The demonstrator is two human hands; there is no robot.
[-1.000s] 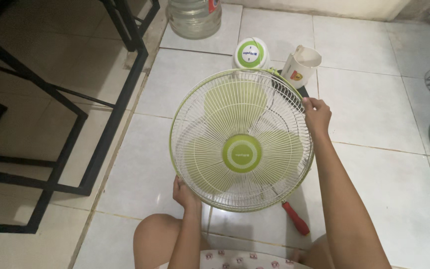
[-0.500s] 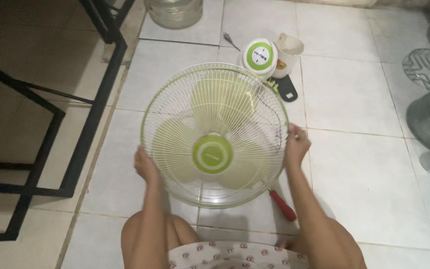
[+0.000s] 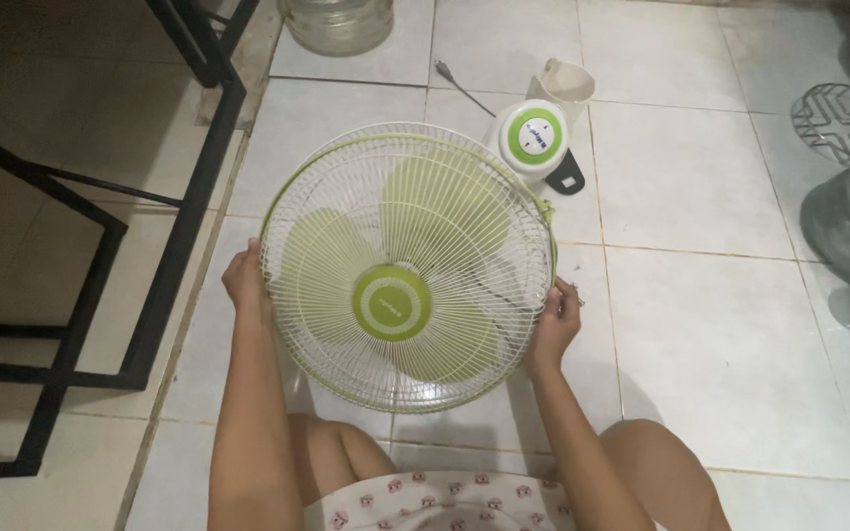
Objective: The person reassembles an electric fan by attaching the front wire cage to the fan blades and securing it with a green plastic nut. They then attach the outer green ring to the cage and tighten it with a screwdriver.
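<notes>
Green fan guard (image 3: 407,265) | your left hand (image 3: 246,278) clenched on its left rim | your right hand (image 3: 555,320) clenched on its right rim | white motor housing (image 3: 533,136) just beyond guard

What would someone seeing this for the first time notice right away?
The big round fan, white wire grille with pale green blades and a green centre cap, fills the middle of the view over the white tiled floor. The left hand grips its left rim and the right hand its right rim. Just beyond the grille sits a white and green motor housing, with a black metal frame to the left.
</notes>
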